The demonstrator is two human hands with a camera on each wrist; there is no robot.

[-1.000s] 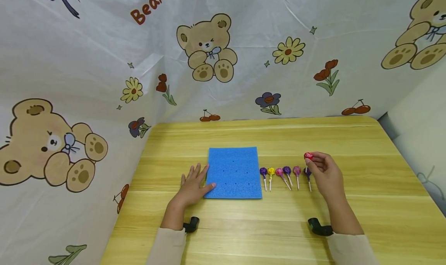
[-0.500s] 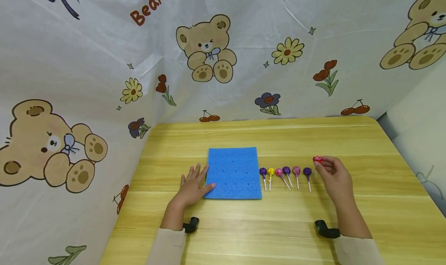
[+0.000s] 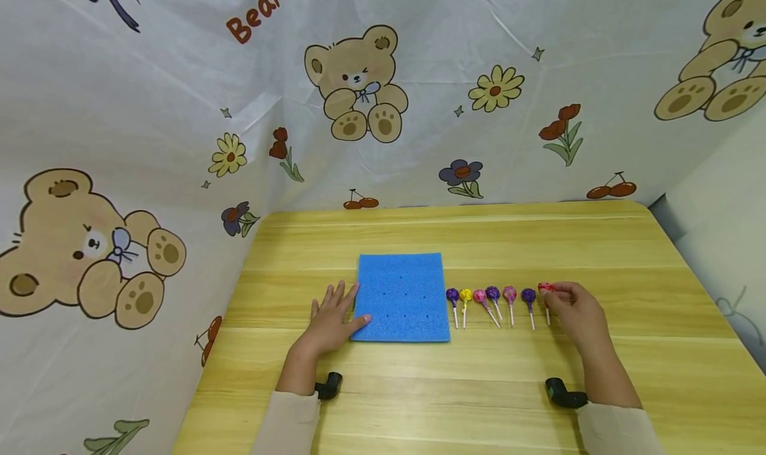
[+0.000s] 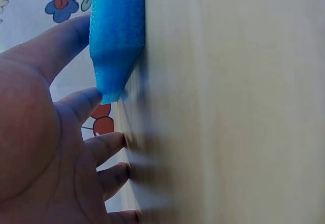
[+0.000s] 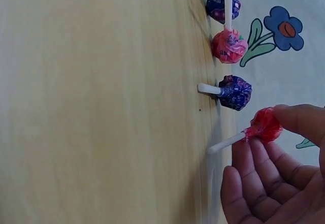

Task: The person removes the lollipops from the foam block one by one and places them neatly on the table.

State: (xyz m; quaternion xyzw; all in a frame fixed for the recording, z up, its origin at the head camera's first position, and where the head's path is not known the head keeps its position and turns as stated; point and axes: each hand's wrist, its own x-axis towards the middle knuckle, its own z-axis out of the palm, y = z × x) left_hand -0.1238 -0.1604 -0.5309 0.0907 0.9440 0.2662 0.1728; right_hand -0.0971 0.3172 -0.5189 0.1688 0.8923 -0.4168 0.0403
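Observation:
My right hand [image 3: 577, 315] pinches a red lollipop [image 5: 266, 125] by its wrapped head, between thumb and fingers. Its white stick points toward the near side, low over the table at the right end of a row of lollipops. Just left of it lies a purple lollipop [image 3: 528, 296]. On the left, my left hand [image 3: 329, 322] is spread flat, with thumb and index finger touching the left edge of a blue foam block [image 3: 413, 275]. Small holes dot the block's top. In the left wrist view the other fingertips rest on the table beside the foam block [image 4: 119, 26].
Between foam and right hand lie more lollipops: a purple one [image 3: 452, 295], a yellow one [image 3: 465, 295], a pink one [image 3: 480, 296] and others. The wooden table [image 3: 419, 395] meets a bear-printed cloth [image 3: 419, 109] at the back.
My right hand has moved right, away from above the purple lollipop, then lowered the red lollipop toward the table beside it. The left hand has stayed on the foam.

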